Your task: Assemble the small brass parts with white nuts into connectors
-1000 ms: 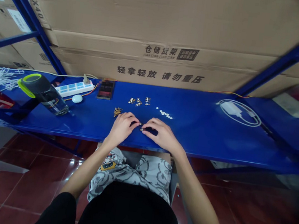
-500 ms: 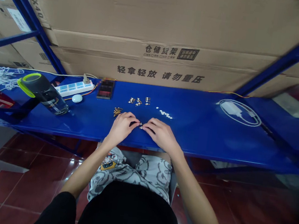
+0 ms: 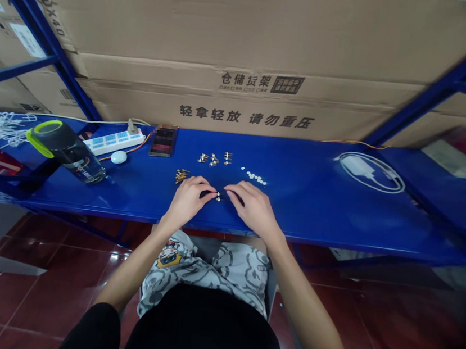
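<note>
My left hand (image 3: 188, 198) is closed in a pinch at a small brass screw with a white piece on it (image 3: 219, 194). Just below that, another small screw with a white piece (image 3: 218, 199) lies on the blue shelf. Apart from both, my right hand (image 3: 251, 206) has its thumb and index finger spread, holding nothing I can see. Beyond my left fingers is a pile of bare brass screws (image 3: 181, 176). Loose white pieces (image 3: 254, 176) are scattered past my right fingers. Further back sit several screws fitted with white pieces (image 3: 214, 160), grouped in small clusters.
To the left, a dark bottle with a green lid ring (image 3: 68, 151) stands near a power strip (image 3: 116, 141) and a round white object (image 3: 118, 156). A dark box (image 3: 163, 141) is at the back. On the right lies a coiled white cable with a charger (image 3: 361, 167). Cardboard (image 3: 258, 36) closes the rear.
My right fingers have moved right, away from the small screw, and spread apart. My left hand keeps its pinch in nearly the same place. The whole view has shifted slightly.
</note>
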A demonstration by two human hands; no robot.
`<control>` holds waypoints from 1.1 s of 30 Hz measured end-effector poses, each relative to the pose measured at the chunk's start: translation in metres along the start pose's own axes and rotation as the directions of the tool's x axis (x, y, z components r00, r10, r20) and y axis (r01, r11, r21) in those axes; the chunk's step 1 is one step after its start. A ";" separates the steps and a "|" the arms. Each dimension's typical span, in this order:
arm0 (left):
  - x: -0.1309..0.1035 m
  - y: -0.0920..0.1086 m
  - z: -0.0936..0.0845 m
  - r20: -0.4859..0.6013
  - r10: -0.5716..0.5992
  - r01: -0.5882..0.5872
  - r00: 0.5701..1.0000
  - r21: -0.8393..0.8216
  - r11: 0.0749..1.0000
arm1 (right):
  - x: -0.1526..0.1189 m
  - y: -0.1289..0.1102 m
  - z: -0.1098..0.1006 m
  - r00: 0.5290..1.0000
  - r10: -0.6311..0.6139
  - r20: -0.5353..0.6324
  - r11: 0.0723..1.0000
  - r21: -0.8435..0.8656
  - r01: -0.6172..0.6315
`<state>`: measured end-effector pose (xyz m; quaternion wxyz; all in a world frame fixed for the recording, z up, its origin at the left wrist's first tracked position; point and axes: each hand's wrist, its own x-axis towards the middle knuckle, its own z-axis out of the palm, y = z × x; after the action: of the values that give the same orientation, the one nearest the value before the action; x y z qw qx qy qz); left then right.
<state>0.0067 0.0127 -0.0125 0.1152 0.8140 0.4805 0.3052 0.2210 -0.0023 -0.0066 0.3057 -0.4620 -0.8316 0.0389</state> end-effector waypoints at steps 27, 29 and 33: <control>-0.005 -0.002 0.008 0.120 0.074 -0.094 0.990 0.175 0.980 | -0.006 0.022 0.008 0.987 0.040 0.155 0.989 -0.144 -0.017; -0.005 0.000 0.007 0.124 0.069 -0.091 0.990 0.175 0.980 | -0.005 0.021 0.007 0.987 0.038 0.154 0.989 -0.147 -0.016; -0.005 0.000 0.007 0.122 0.071 -0.092 0.990 0.174 0.981 | -0.005 0.021 0.007 0.987 0.039 0.155 0.989 -0.147 -0.016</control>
<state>0.0092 0.0091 -0.0205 0.0565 0.8563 0.4648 0.2180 0.2347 0.0068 -0.0219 0.2041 -0.4900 -0.8473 0.0186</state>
